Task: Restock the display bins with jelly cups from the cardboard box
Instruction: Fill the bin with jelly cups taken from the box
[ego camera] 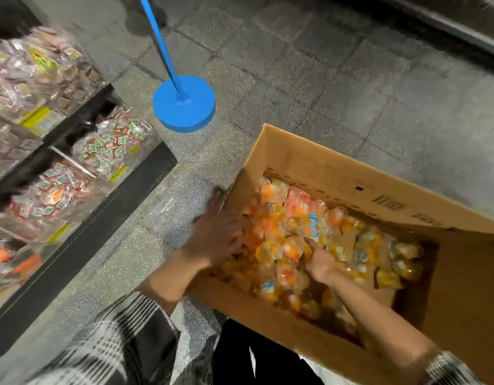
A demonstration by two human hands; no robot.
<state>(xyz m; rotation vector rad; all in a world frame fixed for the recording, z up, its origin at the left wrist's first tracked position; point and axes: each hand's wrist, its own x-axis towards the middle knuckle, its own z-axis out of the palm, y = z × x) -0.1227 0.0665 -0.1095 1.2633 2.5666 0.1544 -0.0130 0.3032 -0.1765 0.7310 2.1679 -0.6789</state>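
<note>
An open cardboard box (pixel 334 176) stands on the floor at the right, holding several clear jelly cups (pixel 351 245) with orange, pink and yellow filling. My left hand (pixel 218 232) lies palm down on the cups at the box's left end, blurred by motion. My right hand (pixel 320 262) is in the middle of the box with its fingers dug in among the cups, and its grip is hidden by them. Clear display bins (pixel 82 179) of wrapped sweets line the left side.
A blue round stand base (pixel 183 103) with a blue pole stands on the tiled floor beyond the box. A black shelf edge (pixel 101 218) runs below the bins. The box's flap (pixel 467 273) folds out to the right. My dark trousers (pixel 268 357) show at the bottom.
</note>
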